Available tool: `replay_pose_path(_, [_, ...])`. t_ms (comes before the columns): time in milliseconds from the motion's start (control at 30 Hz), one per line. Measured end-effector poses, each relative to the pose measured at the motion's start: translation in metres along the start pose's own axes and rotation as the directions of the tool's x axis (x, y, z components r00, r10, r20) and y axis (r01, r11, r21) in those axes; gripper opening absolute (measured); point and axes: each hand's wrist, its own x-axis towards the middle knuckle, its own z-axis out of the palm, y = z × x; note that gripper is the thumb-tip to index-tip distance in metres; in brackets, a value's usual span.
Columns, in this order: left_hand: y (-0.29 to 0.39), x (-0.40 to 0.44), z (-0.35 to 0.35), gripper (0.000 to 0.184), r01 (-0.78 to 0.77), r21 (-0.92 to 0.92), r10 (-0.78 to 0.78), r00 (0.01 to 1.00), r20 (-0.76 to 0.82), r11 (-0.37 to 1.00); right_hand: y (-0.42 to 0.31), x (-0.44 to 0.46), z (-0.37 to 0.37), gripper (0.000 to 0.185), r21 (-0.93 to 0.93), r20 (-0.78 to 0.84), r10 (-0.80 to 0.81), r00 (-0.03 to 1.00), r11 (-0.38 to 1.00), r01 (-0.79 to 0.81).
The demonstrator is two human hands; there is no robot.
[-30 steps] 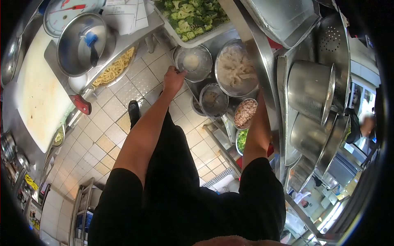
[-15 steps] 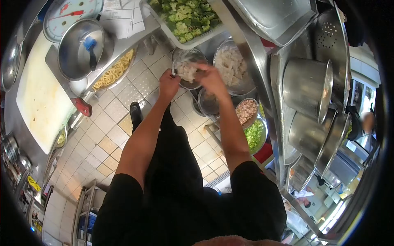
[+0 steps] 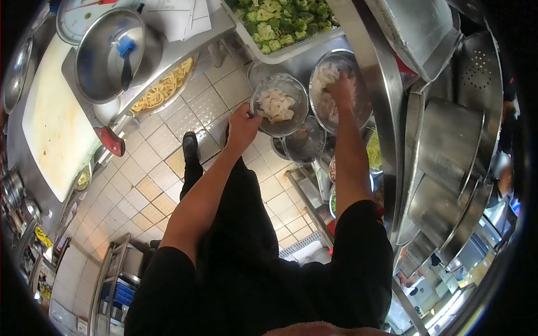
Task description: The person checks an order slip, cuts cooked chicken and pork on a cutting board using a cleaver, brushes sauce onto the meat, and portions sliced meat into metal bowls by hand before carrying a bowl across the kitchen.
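Observation:
My left hand [image 3: 244, 126] pinches the near left rim of a steel bowl [image 3: 301, 89], which holds pale raw meat slices [image 3: 276, 105]. To the right stands a larger steel bowl [image 3: 363, 112] with more pale slices [image 3: 327, 78] in it. My right hand [image 3: 343, 92] reaches down into this larger bowl. Its fingers are bunched together on the slices, and the fingertips are partly hidden among them. Below and between the two bowls is a steel bowl [image 3: 305, 147] with some dark residue inside.
A tray of broccoli [image 3: 280, 22] stands beyond the bowls. At left are a noodle pan [image 3: 162, 92], a white cutting board [image 3: 56, 117], a red-handled knife [image 3: 110, 141] and a pot [image 3: 92, 73] with a blue brush. Steel pots [image 3: 448, 134] line the shelf at right.
My right hand has moved right, from the smaller bowl into the larger one. My left hand keeps its hold on the smaller bowl's rim. The whole view has shifted slightly.

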Motion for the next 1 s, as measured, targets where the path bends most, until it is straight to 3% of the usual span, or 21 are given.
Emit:
replay_pose_path(100, [-0.017,-0.001,0.008,0.020,0.060,0.071,-0.059,0.998,-0.009,0.996,0.015,0.013,0.007,0.070,0.119,0.026,0.024,0.999,0.992,-0.027])
replay_pose_path(267, [-0.019,-0.009,0.005,0.019,0.065,0.046,-0.061,0.995,-0.079,0.997,0.084,0.058,0.013,0.071,0.153,0.223,-0.117,0.968,0.985,0.084])
replay_pose_path(400, [-0.033,-0.008,0.008,0.018,0.022,-0.072,-0.024,0.999,-0.027,0.997,0.106,0.055,0.022,0.070,0.148,0.061,-0.102,0.993,0.985,0.093])
replay_pose_path(600, [-0.013,-0.018,0.018,0.018,-0.073,0.099,0.074,0.997,-0.007,0.992,0.109,0.006,-0.032,0.064,0.438,-0.128,0.006,0.992,0.897,0.051])
replay_pose_path(800, [-0.002,-0.016,0.021,0.022,-0.017,0.027,0.018,0.999,-0.032,0.999,0.063,-0.066,-0.098,0.057,0.756,-0.118,0.100,0.988,0.655,0.024])
replay_pose_path(933, [0.017,-0.015,0.020,0.023,0.087,0.008,-0.088,0.996,0.014,0.996,-0.009,-0.119,-0.115,0.053,0.813,0.059,0.041,0.997,0.578,-0.072])
replay_pose_path(1000, [0.009,-0.009,0.024,0.022,0.094,0.002,-0.094,0.995,0.030,0.996,-0.047,-0.139,-0.103,0.051,0.781,0.197,-0.050,0.979,0.611,-0.126])
